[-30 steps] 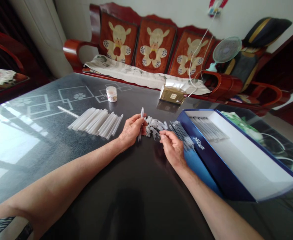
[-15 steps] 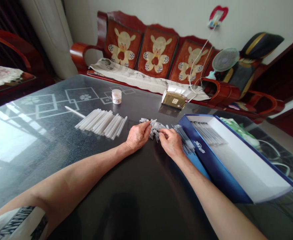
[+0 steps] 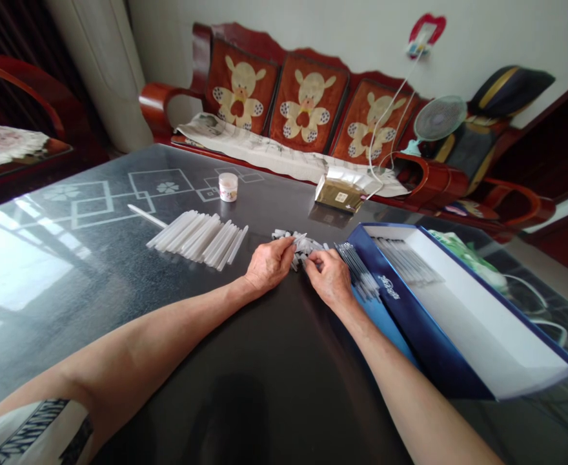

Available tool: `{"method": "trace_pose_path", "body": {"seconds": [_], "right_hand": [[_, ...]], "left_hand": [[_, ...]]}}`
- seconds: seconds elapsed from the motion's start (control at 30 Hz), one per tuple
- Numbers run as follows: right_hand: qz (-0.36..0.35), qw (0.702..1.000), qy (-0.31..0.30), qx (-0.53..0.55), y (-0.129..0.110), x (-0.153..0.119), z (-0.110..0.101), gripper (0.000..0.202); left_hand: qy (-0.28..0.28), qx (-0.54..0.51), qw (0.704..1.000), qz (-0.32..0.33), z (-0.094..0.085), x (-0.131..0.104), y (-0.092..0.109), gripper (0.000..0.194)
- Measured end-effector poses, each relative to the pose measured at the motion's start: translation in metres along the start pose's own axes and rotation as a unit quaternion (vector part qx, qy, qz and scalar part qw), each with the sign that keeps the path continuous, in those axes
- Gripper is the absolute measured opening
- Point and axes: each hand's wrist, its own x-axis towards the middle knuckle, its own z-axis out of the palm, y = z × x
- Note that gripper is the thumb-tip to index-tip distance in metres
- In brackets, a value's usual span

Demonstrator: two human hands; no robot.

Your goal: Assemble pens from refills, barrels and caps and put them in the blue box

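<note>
My left hand (image 3: 270, 263) is closed in a pinch on a small white pointed piece (image 3: 300, 237), whose tip sticks out past the fingertips. Just right of it, my right hand (image 3: 330, 274) has thumb and fingers pressed together at the near side of a pile of small white and black parts (image 3: 313, 245); what it pinches is hidden. White translucent pen barrels (image 3: 199, 237) lie side by side to the left, one apart from the row. Thin dark-tipped pen refills (image 3: 359, 271) lie beyond my right hand, against the blue box.
An open blue box (image 3: 458, 323) with a white inside holds a row of clear pens (image 3: 407, 258). A small white cup (image 3: 228, 187) and a tissue pack (image 3: 339, 194) stand farther back on the dark table (image 3: 264, 387). Cables and a green-white bag (image 3: 468, 258) lie behind the box.
My right hand has shifted slightly left and toward me at the pile's edge, its fingers closer together. My left hand keeps its pinch on the small white piece.
</note>
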Motion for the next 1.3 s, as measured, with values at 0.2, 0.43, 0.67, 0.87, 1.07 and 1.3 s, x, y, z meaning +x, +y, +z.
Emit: {"method": "trace_pose_path", "body": {"seconds": [0.2,0.43,0.67,0.87,1.07,1.3], "right_hand": [[0.130,0.953,0.019,0.273,-0.001,-0.004,-0.007,0.024],[0.233,0.816,-0.033,0.529,-0.005,-0.005,-0.012,0.038],[0.239,0.771,-0.008,0.590,-0.003,0.002,-0.014,0.024],[0.266,0.746,-0.004,0.611,0.000,-0.001,-0.007,0.031],[0.241,0.776,-0.009,0.583,-0.001,-0.003,-0.006,0.032],[0.212,0.808,-0.032,0.549,-0.003,-0.006,-0.004,0.031]], "left_hand": [[-0.019,0.007,0.999,0.038,-0.001,-0.002,0.001,0.029],[-0.114,0.048,0.988,0.094,-0.006,-0.008,0.008,0.035],[-0.130,0.061,0.983,0.110,-0.008,-0.009,0.010,0.035],[-0.128,0.062,0.984,0.108,-0.006,-0.009,0.009,0.035],[-0.134,0.066,0.983,0.108,-0.007,-0.009,0.009,0.035],[-0.142,0.071,0.981,0.108,-0.007,-0.009,0.009,0.034]]}}
